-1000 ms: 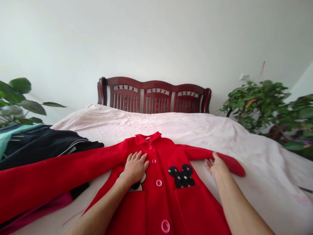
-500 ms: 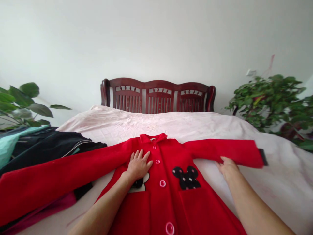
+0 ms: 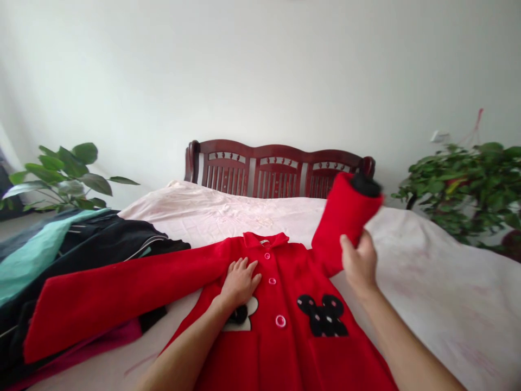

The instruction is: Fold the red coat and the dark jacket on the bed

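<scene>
A red buttoned coat (image 3: 285, 353) lies front up, its collar pointing away from me. Black mouse-head patches sit above its pockets. My left hand (image 3: 241, 281) rests flat on the chest, fingers spread, beside the button line. Raised off the bed, the coat's right-side sleeve (image 3: 340, 220) is gripped by my right hand (image 3: 360, 260), with the thumb on the near face and the other fingers partly hidden behind. Its black inner cuff (image 3: 365, 185) points up and away. The other sleeve (image 3: 122, 288) stretches out to the left over some clothes.
Dark and teal clothes (image 3: 97, 239) are heaped at the left. Underneath everything is a pale pink sheet (image 3: 439, 304). A dark red wooden headboard (image 3: 277, 155) stands at the back, with leafy plants (image 3: 472, 187) to the right and a large-leaved plant (image 3: 73, 168) to the left.
My right hand has lifted the right-side sleeve off the sheet, swinging its cuff up and inward. My left hand stays on the chest. The view has shifted slightly.
</scene>
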{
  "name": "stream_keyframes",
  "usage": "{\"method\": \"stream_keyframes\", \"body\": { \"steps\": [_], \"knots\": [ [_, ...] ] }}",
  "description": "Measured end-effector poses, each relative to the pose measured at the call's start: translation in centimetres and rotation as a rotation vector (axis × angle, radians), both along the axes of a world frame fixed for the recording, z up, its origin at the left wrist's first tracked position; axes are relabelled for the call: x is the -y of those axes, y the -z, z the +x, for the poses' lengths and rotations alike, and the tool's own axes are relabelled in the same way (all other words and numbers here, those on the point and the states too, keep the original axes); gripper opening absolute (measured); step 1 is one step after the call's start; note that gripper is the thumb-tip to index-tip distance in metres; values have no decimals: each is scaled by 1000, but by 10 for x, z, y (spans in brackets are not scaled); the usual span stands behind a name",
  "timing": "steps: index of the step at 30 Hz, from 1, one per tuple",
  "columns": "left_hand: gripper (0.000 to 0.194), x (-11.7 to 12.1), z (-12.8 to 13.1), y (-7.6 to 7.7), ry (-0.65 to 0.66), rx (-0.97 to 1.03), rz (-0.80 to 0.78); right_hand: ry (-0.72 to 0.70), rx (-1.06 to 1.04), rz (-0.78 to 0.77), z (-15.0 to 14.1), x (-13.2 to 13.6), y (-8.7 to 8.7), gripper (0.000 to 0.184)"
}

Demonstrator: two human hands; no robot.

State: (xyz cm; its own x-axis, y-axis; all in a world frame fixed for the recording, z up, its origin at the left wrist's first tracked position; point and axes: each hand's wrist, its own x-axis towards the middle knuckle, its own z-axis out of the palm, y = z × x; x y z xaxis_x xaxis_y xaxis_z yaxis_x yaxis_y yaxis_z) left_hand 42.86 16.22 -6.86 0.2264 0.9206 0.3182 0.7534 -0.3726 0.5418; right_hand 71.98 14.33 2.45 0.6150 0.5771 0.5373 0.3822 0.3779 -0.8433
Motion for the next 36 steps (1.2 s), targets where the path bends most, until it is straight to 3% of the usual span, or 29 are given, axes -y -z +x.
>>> {"method": "stream_keyframes", "body": {
  "steps": [2,4,6,8,10,12,15,17,19,22,25,30,33,35,36],
  "knots": [
    [44,-2,-6,-1,-40,93,7,-147,407,-136,-31,2,24,46],
    [54,-1,-16,-4,-103,150,10,-331,754,-307,-52,3,55,60],
    [56,4,-33,-11,-153,199,8,-405,941,-453,-62,2,81,68],
    [48,12,-60,-26,-176,204,29,-393,1017,-525,-65,2,96,68],
    [39,21,-96,-48,-198,98,96,-378,1053,-546,-64,3,98,68],
    [37,30,-141,-71,-250,-194,169,-375,1072,-546,-65,6,93,66],
    [39,42,-214,-93,-510,-577,100,-384,1090,-520,-69,12,84,62],
    [48,51,-257,-97,-585,-709,-6,-405,1110,-493,-72,17,80,62],
    [48,60,-290,-95,-578,-723,-103,-428,1138,-477,-75,20,78,62],
    [41,71,-313,-98,-519,-704,-208,-432,1169,-494,-77,22,78,60],
    [33,74,-313,-125,-508,-692,-296,-408,1174,-493,-78,22,80,59],
    [30,64,-280,-202,-495,-595,-253,-381,1153,-439,-79,24,82,57],
    [30,57,-232,-244,-368,-94,-348,-390,1135,-415,-80,25,83,56],
    [31,49,-186,-264,-102,270,-221,-411,1102,-397,-79,24,83,57],
    [35,43,-159,-271,-9,321,-155,-427,1070,-385,-79,24,84,57]
  ]
}}
